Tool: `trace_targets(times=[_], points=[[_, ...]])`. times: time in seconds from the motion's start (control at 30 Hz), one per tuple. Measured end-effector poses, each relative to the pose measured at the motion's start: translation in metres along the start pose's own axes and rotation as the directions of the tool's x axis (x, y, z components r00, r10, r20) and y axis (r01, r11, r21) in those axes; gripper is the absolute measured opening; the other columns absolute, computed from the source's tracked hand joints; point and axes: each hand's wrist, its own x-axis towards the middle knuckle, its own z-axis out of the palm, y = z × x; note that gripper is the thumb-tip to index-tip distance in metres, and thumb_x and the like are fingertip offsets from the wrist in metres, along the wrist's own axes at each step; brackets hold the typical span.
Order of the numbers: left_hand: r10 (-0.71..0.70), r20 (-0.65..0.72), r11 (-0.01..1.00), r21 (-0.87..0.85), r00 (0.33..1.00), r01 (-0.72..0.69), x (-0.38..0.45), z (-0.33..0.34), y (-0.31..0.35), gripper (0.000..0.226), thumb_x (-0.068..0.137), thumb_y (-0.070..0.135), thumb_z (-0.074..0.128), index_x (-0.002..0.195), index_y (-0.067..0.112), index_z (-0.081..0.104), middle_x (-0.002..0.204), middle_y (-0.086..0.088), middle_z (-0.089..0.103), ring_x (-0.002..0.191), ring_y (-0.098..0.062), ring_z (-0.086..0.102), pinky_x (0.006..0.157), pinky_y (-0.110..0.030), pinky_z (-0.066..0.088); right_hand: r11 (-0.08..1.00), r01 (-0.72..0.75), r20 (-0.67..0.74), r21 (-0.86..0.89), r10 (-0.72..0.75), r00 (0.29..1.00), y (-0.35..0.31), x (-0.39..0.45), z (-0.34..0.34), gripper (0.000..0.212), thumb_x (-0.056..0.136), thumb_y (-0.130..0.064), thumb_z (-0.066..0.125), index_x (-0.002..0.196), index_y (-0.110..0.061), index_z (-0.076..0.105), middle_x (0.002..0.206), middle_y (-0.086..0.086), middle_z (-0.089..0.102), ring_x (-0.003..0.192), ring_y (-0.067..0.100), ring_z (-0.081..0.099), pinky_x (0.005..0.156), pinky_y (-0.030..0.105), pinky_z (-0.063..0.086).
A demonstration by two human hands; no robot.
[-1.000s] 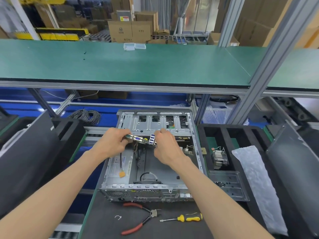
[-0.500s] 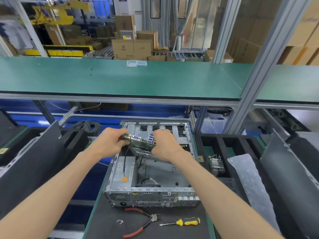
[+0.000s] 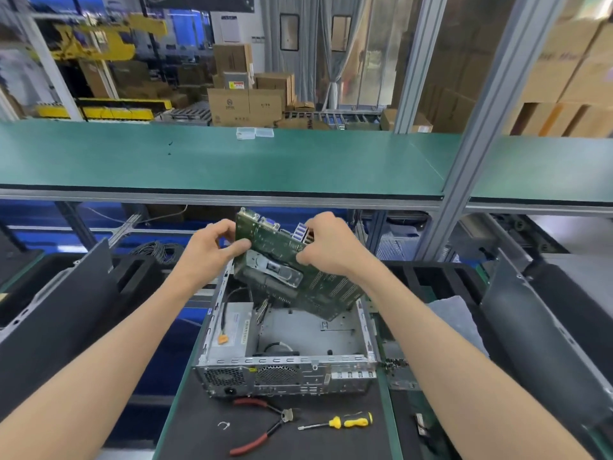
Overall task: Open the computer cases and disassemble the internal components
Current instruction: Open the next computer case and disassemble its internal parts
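Green, its rear ports uppermost, the motherboard circuit board (image 3: pixel 292 260) tilts above the open grey metal computer case (image 3: pixel 285 356). Your left hand (image 3: pixel 207 250) pinches its left edge; your right hand (image 3: pixel 326 247) curls over its upper right. Red-handled pliers (image 3: pixel 262 426) and a yellow-handled screwdriver (image 3: pixel 338 421) lie on the black mat (image 3: pixel 199 436) just before the case.

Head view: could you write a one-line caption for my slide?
Both hands, left and right, lift the tilted motherboard above the open computer case.

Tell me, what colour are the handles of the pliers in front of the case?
Red, seen in the head view: the pliers lie open on the dark mat.
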Motion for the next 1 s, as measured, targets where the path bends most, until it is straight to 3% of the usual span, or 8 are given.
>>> trace_targets(times=[0.1,0.2,0.37,0.5,0.67,0.83,0.93,1.0], points=[[0.000,0.133,0.989,-0.147,0.991,0.020,0.006,0.018,0.010,0.024,0.089,0.027,0.075,0.108,0.038,0.064,0.102,0.016,0.071,0.092,0.002,0.062,0.086,-0.029,0.045,0.996,-0.023,-0.027,0.087,0.026,0.999,0.004,-0.005,-0.028,0.031,0.068,0.001,0.070,0.072,-0.013,0.043,0.064,0.008,0.034,0.057,0.017,0.030,0.056,0.033,0.023],[0.045,0.126,0.970,-0.243,0.991,-0.014,0.018,0.039,0.029,0.036,0.089,0.020,0.076,0.120,0.030,0.059,0.108,0.009,0.074,0.104,-0.012,0.068,0.091,-0.033,0.050,0.995,-0.040,-0.050,0.096,0.045,0.998,0.012,-0.010,-0.057,0.031,0.069,-0.001,0.073,0.070,-0.012,0.044,0.060,0.006,0.032,0.056,0.017,0.030,0.058,0.035,0.025],[0.088,0.080,0.935,-0.351,0.993,-0.054,0.046,0.077,0.070,0.033,0.082,0.016,0.080,0.112,0.026,0.069,0.098,0.012,0.075,0.079,-0.001,0.067,0.062,-0.017,0.053,0.996,-0.063,-0.125,0.058,0.070,0.990,0.033,-0.028,-0.106,0.029,0.065,0.000,0.073,0.063,-0.003,0.045,0.052,0.002,0.031,0.047,0.018,0.026,0.053,0.033,0.026],[0.134,0.143,0.953,-0.290,0.981,-0.088,0.058,0.116,0.101,0.036,0.078,0.018,0.085,0.109,0.028,0.073,0.097,0.011,0.075,0.088,-0.015,0.069,0.081,-0.030,0.057,0.994,-0.104,-0.152,-0.039,0.097,0.984,0.061,-0.046,-0.145,0.027,0.065,0.002,0.073,0.062,0.001,0.046,0.048,-0.002,0.036,0.045,0.017,0.031,0.050,0.029,0.027],[0.186,0.237,0.962,-0.243,0.954,-0.128,0.057,0.176,0.131,0.024,0.070,0.032,0.088,0.079,0.046,0.070,0.078,0.025,0.070,0.066,0.003,0.060,0.059,-0.009,0.042,0.958,-0.149,-0.150,-0.244,0.114,0.982,0.106,-0.069,-0.177,0.020,0.068,-0.001,0.074,0.075,0.004,0.056,0.057,0.004,0.045,0.051,0.020,0.038,0.055,0.030,0.033],[0.182,0.436,0.975,-0.196,0.881,-0.105,0.040,0.240,0.142,0.024,0.068,0.037,0.091,0.081,0.029,0.073,0.080,0.008,0.074,0.074,-0.014,0.068,0.070,-0.028,0.054,0.852,-0.090,-0.034,-0.516,0.085,0.996,0.153,-0.084,-0.193,0.027,0.066,0.003,0.061,0.080,-0.019,0.056,0.062,0.005,0.057,0.057,0.023,0.049,0.051,0.029,0.039],[0.292,0.529,0.956,-0.191,0.797,-0.224,0.017,0.277,0.147,0.027,0.070,0.037,0.089,0.073,0.041,0.063,0.070,0.014,0.064,0.063,-0.004,0.058,0.062,-0.023,0.047,0.808,-0.028,0.096,-0.588,0.104,0.990,0.177,-0.087,-0.202,0.032,0.064,0.004,0.056,0.082,-0.023,0.059,0.068,0.000,0.057,0.066,0.018,0.053,0.056,0.031,0.044],[0.336,0.560,0.941,-0.168,0.757,-0.293,0.001,0.301,0.149,0.025,0.070,0.039,0.083,0.087,0.035,0.066,0.077,0.012,0.063,0.071,-0.004,0.058,0.068,-0.025,0.048,0.761,0.034,0.197,-0.648,0.124,0.973,0.190,-0.086,-0.207,0.034,0.062,0.003,0.055,0.073,-0.028,0.051,0.073,-0.001,0.056,0.070,0.014,0.049,0.055,0.033,0.041]])
